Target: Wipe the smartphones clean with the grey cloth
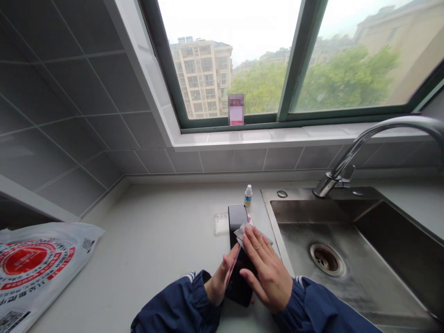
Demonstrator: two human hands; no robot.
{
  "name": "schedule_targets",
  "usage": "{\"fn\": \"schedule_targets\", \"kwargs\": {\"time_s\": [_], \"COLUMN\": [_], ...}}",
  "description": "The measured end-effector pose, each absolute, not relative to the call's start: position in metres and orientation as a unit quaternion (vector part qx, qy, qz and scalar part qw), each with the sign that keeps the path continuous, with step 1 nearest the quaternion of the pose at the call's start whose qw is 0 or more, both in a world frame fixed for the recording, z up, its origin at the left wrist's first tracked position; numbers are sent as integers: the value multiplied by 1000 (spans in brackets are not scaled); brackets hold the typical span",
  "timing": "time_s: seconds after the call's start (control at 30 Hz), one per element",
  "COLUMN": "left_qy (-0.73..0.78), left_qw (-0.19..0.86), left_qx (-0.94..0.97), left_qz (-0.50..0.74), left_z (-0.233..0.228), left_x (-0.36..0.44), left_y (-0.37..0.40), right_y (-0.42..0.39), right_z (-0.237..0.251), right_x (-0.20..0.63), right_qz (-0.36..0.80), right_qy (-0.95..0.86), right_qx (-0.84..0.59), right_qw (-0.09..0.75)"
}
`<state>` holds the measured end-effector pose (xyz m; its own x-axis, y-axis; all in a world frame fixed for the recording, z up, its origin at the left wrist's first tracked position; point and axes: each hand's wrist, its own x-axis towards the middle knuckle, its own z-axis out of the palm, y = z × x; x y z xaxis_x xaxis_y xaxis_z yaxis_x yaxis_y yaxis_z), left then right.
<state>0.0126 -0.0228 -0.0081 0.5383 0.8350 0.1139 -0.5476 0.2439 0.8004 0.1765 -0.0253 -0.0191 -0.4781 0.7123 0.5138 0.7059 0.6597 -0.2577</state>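
Observation:
A black phone [237,213] lies lengthwise on the counter, its glossy dark face up. My right hand [265,263] lies over its middle with fingers stretched together, pressing a crumpled white wipe [239,232] against it. My left hand [222,275] grips the left side, thumb raised; its other fingers are mostly hidden. Along that palm runs a thin pink edge, and I cannot tell whether it belongs to the same phone. Just beyond stands a small white-capped bottle [248,196] with a blue and yellow label. A clear plastic tray [221,224] sits left of the phone.
A steel sink [298,236] with a drain is set into the white counter [166,231] at right, under a curved chrome faucet [350,155]. A printed white plastic bag [79,243] lies at far left. A window [208,125] with a sill rises behind.

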Motion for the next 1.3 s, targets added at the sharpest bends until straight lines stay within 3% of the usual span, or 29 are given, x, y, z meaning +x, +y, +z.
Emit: {"fn": "schedule_targets", "kwargs": {"time_s": [0.47,0.73,1.07,1.3], "left_qy": [151,147,232,209], "left_qw": [838,824,812,842], "left_qx": [279,157,51,91], "left_qz": [444,524,532,488], "left_z": [-20,-12,-5,-4], "left_x": [2,4,2,1], "left_y": [-18,-11,-9,-12], "right_y": [-23,-28,-46,-47], "right_z": [-22,-22,-15,-22], "right_x": [179,175,162,159], "right_qz": [11,28,94,71], "right_qy": [-849,-872,-933,-953], "right_qx": [-431,-385,-260,-219], "right_qw": [305,301,232,195]}}
